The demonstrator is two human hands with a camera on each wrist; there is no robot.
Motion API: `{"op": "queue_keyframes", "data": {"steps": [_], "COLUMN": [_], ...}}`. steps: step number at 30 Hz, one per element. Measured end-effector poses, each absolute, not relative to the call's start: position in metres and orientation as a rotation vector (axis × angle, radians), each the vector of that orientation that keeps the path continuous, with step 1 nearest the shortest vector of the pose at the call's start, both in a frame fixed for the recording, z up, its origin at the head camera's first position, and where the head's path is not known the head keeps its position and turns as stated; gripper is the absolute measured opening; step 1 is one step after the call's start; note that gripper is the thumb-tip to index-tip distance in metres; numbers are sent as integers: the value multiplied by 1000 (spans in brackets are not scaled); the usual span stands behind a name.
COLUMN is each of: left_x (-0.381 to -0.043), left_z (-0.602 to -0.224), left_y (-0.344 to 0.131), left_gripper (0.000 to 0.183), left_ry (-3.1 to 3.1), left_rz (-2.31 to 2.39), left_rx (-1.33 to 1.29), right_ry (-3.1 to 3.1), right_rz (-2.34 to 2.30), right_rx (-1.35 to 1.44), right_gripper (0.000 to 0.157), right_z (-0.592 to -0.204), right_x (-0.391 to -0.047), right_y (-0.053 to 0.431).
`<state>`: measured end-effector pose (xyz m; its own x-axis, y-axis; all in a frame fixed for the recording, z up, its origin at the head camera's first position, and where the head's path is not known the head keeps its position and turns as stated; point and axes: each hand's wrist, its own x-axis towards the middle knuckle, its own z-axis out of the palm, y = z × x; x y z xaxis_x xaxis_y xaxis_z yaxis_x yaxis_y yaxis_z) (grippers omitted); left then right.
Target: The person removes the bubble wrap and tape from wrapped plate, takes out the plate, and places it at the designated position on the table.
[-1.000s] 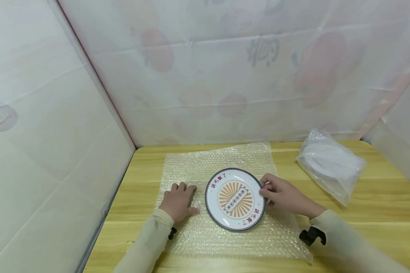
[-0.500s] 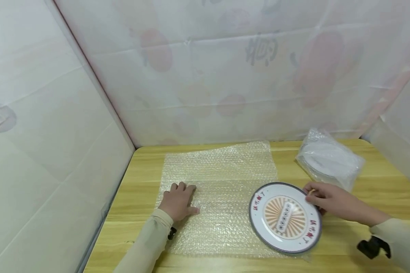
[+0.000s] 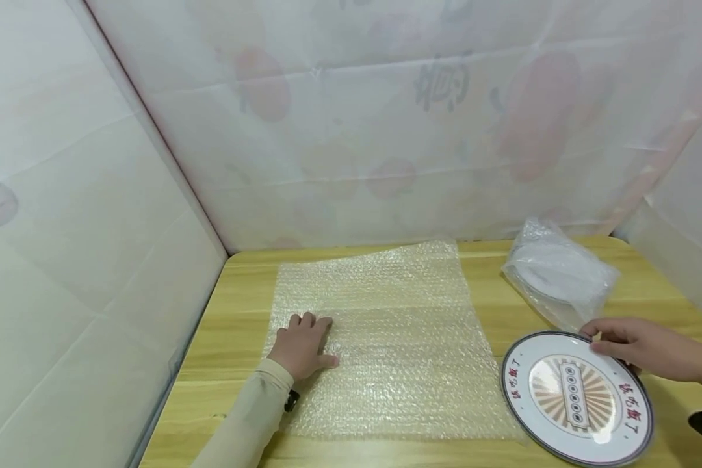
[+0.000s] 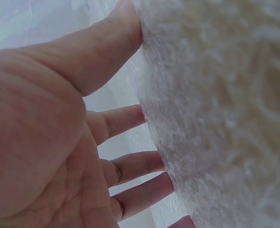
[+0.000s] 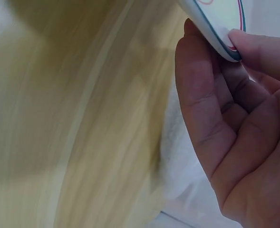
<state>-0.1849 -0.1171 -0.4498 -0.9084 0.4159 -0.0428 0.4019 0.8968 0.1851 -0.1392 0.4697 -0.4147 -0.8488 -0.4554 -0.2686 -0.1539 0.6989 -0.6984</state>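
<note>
A round white plate (image 3: pixel 623 419) with a dark rim, red characters and an orange sunburst is at the lower right of the head view. My right hand (image 3: pixel 640 348) pinches its far right edge between thumb and fingers. In the right wrist view the thumb lies on the face of the plate (image 5: pixel 220 23) and the fingers are beneath it, above the wood. My left hand (image 3: pixel 301 344) rests with spread fingers on the left part of a flat bubble wrap sheet (image 3: pixel 398 364). The left wrist view has its fingertips touching the bubble wrap (image 4: pixel 216 118).
A plate in bubble wrap (image 3: pixel 558 273) lies at the back right of the wooden table (image 3: pixel 234 292). Pale printed fabric walls (image 3: pixel 351 130) stand behind the table and along its sides.
My right hand has carried the plate from the middle of the bubble wrap to the right, past the sheet's right edge. My left hand has stayed on the sheet.
</note>
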Motion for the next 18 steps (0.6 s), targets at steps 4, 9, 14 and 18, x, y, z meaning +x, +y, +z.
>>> {"op": "queue_keyframes", "data": {"steps": [4, 9, 14, 18], "left_x": [-184, -183, -183, -183], "left_z": [-450, -450, -451, -451], "left_y": [-117, -115, -114, -114], "left_gripper": [79, 79, 80, 80], "left_ry": [2976, 2972, 2973, 2977], "left_rz": [274, 270, 255, 248], "left_rx": [647, 645, 639, 630], "right_ry": [2498, 2610, 2700, 2711], "right_rz": [-930, -692, -420, -380], "right_rx": [-459, -299, -206, -206], "right_gripper": [25, 28, 6, 8], "right_z": [-420, -421, -427, -432], "right_x": [-140, -143, -146, -146], "right_y": [479, 483, 481, 477]}}
